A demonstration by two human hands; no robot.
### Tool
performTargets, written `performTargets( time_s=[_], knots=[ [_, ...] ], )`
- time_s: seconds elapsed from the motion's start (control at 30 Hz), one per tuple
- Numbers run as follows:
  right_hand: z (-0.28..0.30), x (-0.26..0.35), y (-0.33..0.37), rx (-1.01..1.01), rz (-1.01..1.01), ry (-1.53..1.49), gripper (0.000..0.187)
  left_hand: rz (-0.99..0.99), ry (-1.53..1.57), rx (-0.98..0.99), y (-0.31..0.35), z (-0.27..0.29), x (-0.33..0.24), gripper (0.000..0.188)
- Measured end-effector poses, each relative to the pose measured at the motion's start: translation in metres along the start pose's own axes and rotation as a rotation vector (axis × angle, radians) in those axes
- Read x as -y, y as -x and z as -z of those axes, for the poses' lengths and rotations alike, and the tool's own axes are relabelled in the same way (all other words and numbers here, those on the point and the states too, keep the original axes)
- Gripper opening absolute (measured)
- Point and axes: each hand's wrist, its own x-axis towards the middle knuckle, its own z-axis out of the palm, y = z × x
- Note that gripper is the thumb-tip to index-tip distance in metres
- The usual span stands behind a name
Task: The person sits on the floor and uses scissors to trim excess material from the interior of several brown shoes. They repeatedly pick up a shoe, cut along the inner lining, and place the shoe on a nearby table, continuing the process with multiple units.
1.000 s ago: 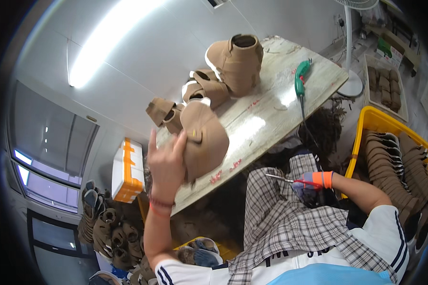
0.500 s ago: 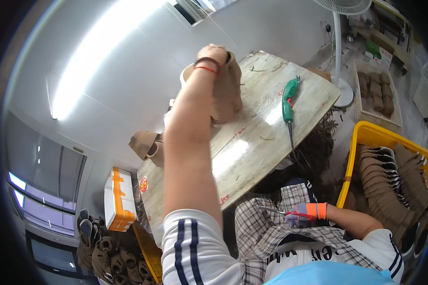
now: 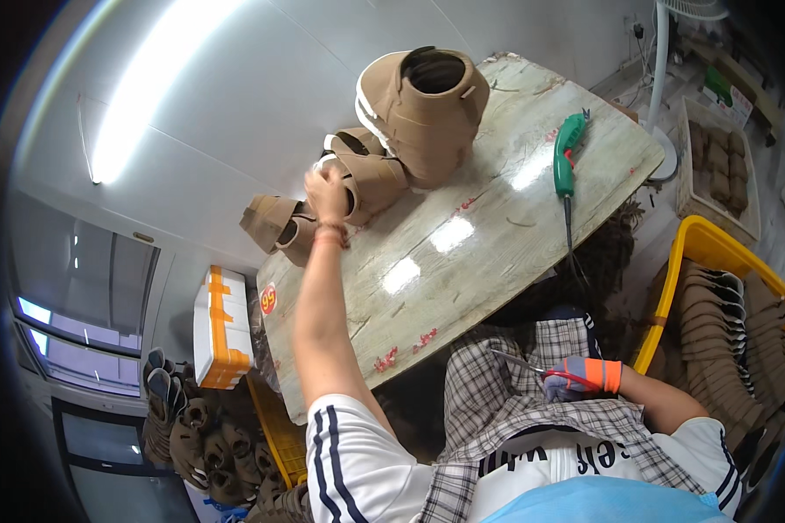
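My bare left hand [image 3: 325,193], with bands at its wrist, is at the near edge of a brown shoe upper [image 3: 377,185] on the table's far left side. Its fingers are curled against the upper's rim, partly hidden. A tall stack of nested brown shoe uppers [image 3: 436,122] stands just beyond, to the right. Left of my hand lie more loose uppers [image 3: 270,220]. Over my lap, my right hand [image 3: 571,377], in a grey glove with an orange cuff, is closed on red-handled scissors [image 3: 516,359]; their blades point left.
A green corded cutter [image 3: 570,155] lies on the right of the table [image 3: 497,235]. At right, a yellow crate [image 3: 667,305] holds rows of uppers, with a pale bin [image 3: 746,227] behind. A taped white box [image 3: 222,327] and piled uppers [image 3: 214,453] are at left.
My left hand has left the tall stack and come back left and nearer, to the smaller uppers. The stack now stands alone. My right hand still holds the scissors over my lap.
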Motion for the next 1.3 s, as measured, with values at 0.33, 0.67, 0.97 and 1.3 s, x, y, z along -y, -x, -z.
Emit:
performTargets(
  time_s=[0.33,0.67,0.97,1.3],
  knots=[
    [-0.005,0.023,-0.001,-0.026,-0.143,0.000,0.049,-0.071,0.053,-0.137,0.081,0.109,0.044,0.014],
    [-0.007,0.088,0.009,-0.675,-0.095,0.399,0.030,0.909,1.707,0.300,0.372,0.271,-0.029,0.040],
    [-0.051,0.081,-0.029,-0.310,0.011,1.159,0.037,1.346,1.716,0.322,0.539,0.255,-0.042,0.050],
    [-0.057,0.058,-0.045,-0.295,0.136,1.246,0.037,1.159,1.495,0.229,0.555,0.196,-0.017,0.040]
  ],
)
